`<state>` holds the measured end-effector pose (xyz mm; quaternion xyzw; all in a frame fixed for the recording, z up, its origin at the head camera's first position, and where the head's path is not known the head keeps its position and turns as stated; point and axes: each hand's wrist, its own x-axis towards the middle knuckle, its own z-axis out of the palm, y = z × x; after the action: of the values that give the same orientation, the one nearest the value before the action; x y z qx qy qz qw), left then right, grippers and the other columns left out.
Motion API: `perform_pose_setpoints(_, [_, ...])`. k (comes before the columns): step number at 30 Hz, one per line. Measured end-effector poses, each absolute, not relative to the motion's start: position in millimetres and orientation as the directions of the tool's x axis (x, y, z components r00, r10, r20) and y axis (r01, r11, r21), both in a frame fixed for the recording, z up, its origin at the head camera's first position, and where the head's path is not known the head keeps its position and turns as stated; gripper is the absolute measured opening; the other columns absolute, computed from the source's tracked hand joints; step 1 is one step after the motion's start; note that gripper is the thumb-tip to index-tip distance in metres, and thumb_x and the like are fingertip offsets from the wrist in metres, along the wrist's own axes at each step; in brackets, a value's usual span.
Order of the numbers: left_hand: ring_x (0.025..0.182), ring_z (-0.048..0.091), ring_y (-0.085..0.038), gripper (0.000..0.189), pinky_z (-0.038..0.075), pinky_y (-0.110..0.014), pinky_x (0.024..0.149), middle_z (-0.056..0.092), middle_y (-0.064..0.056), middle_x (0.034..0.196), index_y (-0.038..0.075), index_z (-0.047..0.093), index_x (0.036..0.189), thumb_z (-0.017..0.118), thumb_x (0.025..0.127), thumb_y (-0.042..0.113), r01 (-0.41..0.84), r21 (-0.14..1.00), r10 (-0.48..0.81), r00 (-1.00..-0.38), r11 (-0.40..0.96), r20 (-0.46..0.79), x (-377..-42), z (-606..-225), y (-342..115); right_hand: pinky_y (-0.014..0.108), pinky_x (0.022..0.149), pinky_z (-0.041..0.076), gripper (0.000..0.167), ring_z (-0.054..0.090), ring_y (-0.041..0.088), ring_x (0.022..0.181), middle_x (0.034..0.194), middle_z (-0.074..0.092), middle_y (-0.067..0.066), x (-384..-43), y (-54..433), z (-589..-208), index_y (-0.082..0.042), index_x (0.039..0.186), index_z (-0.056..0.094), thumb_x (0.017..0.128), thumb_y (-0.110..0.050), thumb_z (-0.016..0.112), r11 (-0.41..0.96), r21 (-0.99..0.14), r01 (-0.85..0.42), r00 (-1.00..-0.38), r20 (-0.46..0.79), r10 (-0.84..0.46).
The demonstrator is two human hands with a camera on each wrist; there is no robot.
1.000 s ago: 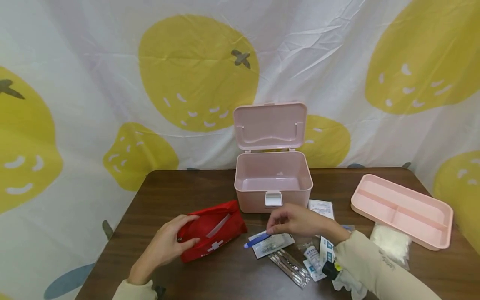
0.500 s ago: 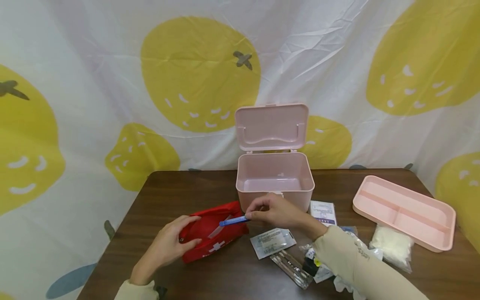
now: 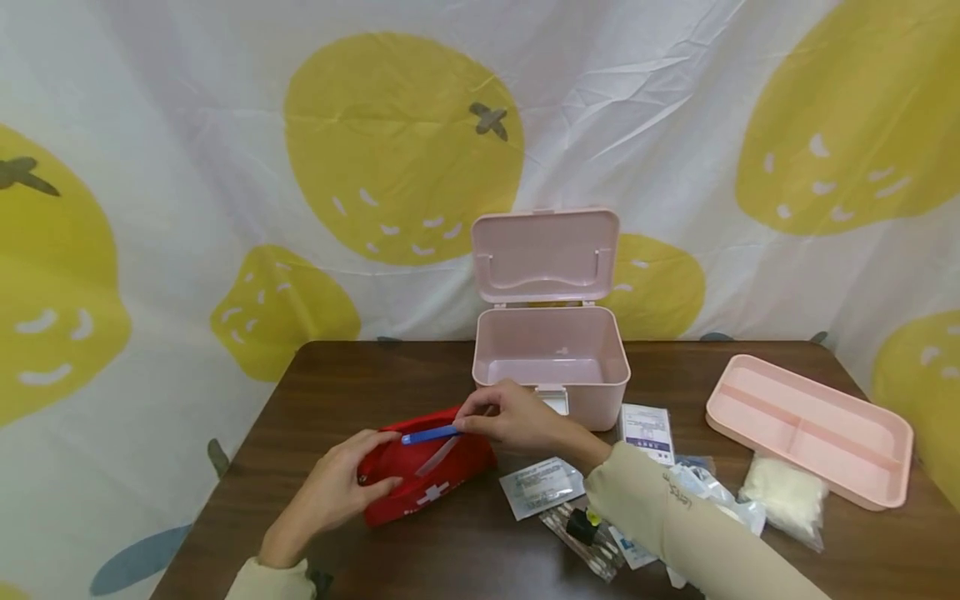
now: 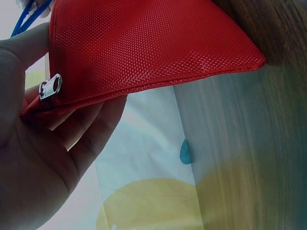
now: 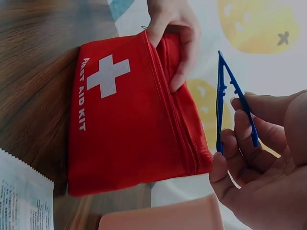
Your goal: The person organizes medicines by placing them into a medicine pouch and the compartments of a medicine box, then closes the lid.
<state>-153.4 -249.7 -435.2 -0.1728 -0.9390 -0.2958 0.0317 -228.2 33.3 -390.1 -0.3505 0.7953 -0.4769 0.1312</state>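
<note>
One pair blue plastic tweezers (image 5: 229,103), light, springy: pinched mid-shank by right hand (image 3: 508,417). Left hand (image 3: 339,487) grips soft first-aid pouch (image 3: 423,463), centre frame.

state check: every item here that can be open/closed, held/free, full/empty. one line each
red first aid pouch: on table, unzipped, mouth held apart
blue tweezers: held over the pouch mouth
left hand: grips pouch end
right hand: pinches tweezers
pink box: lid up, looks empty
pink tray: out of box, empty
flat packet: lying free on table
</note>
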Motion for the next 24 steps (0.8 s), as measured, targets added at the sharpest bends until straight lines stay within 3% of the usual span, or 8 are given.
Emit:
perform_pose_setpoints(8, [0.103, 0.063, -0.02, 0.054, 0.059, -0.038, 0.081, 0.064, -0.001, 0.119, 0.013, 0.06, 0.132, 0.08, 0.084, 0.026, 0.335, 0.557, 0.308, -0.94, 0.76, 0.145, -153.8, -435.5, -250.3, 0.028, 0.069, 0.048, 0.01, 0.056, 0.013, 0.08, 0.084, 0.068, -0.007, -229.0, 17.4, -393.1, -0.018, 0.092, 0.077, 0.092, -0.026, 0.071, 0.352, -0.819, -0.453, -0.722, 0.105, -0.684])
perform_pose_setpoints(24, [0.1, 0.063, -0.016, 0.053, 0.056, -0.031, 0.082, 0.064, 0.001, 0.118, 0.014, 0.06, 0.131, 0.081, 0.084, 0.027, 0.367, 0.538, 0.326, -0.929, 0.759, 0.173, -153.8, -436.2, -251.1, 0.024, 0.076, 0.049, 0.007, 0.059, 0.01, 0.082, 0.091, 0.074, -0.004, -223.8, -2.8, -397.0, -0.015, 0.091, 0.078, 0.09, -0.02, 0.072, 0.396, -0.718, -0.573, -0.673, 0.135, -0.727])
